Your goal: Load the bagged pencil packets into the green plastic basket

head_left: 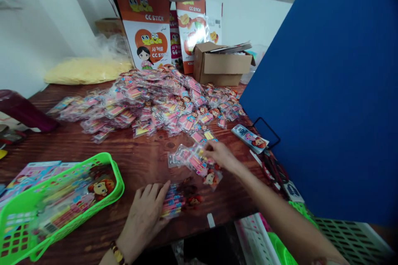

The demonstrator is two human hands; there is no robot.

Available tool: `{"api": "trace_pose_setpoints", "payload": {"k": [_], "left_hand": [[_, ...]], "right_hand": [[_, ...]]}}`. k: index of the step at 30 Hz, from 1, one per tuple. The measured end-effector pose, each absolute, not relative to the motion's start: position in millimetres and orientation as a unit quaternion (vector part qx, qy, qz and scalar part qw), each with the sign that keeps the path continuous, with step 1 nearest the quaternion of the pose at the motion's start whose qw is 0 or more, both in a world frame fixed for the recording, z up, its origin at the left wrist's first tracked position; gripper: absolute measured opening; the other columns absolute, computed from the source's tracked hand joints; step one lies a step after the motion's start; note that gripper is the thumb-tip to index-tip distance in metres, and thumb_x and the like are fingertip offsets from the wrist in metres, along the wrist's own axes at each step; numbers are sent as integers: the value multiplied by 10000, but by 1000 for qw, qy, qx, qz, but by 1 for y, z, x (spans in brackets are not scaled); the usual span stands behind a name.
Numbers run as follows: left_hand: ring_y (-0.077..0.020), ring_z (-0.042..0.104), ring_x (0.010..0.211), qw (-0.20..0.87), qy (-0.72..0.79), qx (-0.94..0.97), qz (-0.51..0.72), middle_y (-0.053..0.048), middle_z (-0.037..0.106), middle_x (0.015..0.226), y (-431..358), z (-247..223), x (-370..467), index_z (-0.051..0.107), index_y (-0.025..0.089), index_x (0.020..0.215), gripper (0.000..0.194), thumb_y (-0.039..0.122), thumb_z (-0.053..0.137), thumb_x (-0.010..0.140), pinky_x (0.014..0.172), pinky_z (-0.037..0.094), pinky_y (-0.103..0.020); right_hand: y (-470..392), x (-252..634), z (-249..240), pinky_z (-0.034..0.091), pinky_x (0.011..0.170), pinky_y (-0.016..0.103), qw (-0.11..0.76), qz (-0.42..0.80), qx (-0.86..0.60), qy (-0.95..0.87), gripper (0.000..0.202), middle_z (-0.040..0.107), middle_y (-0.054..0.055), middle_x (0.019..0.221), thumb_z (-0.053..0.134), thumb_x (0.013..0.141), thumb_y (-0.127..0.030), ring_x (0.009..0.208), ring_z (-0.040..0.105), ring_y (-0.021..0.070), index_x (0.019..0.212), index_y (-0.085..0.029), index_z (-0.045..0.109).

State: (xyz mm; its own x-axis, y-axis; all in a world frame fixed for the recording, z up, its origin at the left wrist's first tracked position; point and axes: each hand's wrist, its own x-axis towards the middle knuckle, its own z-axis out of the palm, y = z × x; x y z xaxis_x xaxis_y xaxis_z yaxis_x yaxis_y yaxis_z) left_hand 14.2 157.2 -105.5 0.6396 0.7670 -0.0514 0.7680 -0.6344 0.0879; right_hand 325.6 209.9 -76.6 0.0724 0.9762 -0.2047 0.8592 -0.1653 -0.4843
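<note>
Packets (199, 161) under right hand (221, 155), small stack (174, 205) beside left hand (146, 211).

Pink and yellow stripes are seen on the packets (161, 107). A bright green basket (116, 176) is set on the dark reddish-brown, wood-grained bench (139, 161). A plain deep blue panel (336, 91) is seen behind.

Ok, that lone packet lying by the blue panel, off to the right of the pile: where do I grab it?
Probably by its near long edge. The lone packet lies flat on the wooden table, slanted, apart from the pile. Come from the front right with the right hand, nearest to it; a black wire loop sits behind.
</note>
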Motion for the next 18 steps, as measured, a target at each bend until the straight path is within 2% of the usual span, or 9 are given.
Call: {"api": "trace_pose_setpoints", "payload": {"k": [2,6,11,15,18], "left_hand": [[-285,489,1077,50,425,904,-6,-113,559,1223,157,-105,14,404,192,1421,721,296,654,753,943,365,-449],[-281,483,1086,48,419,907,0,-109,553,1233,156,-105,14,393,196,1424,734,277,661,744,953,362,-446],[-279,480,1066,43,421,906,6,-108,555,1199,156,-104,15,400,193,1418,729,268,661,742,950,362,-451],[-285,482,1063,42,420,906,6,-109,560,1190,156,-103,15,412,184,1411,731,276,682,738,938,363,-456],[-278,482,1070,49,418,907,14,-106,558,1195,155,-102,15,408,185,1414,745,270,698,733,945,359,-451]], "right_hand": [[196,299,-84,440,778,280,90,244,-704,-660,287,661,59,1011,638,848,-330,914,601,198,1083,-172,591],[169,266,-90,398,947,398,10,115,-708,-696,304,586,135,1191,605,872,-294,1129,525,283,1152,-178,577],[157,264,-94,379,974,440,8,125,-776,-618,317,609,124,1160,584,897,-359,1107,554,265,1164,-195,533],[161,261,-100,387,937,425,20,131,-760,-636,277,601,112,1168,606,888,-331,1103,555,267,1117,-188,546],[164,259,-101,387,920,428,22,133,-774,-619,323,587,119,1189,623,880,-349,1097,560,279,1146,-185,541]]}}
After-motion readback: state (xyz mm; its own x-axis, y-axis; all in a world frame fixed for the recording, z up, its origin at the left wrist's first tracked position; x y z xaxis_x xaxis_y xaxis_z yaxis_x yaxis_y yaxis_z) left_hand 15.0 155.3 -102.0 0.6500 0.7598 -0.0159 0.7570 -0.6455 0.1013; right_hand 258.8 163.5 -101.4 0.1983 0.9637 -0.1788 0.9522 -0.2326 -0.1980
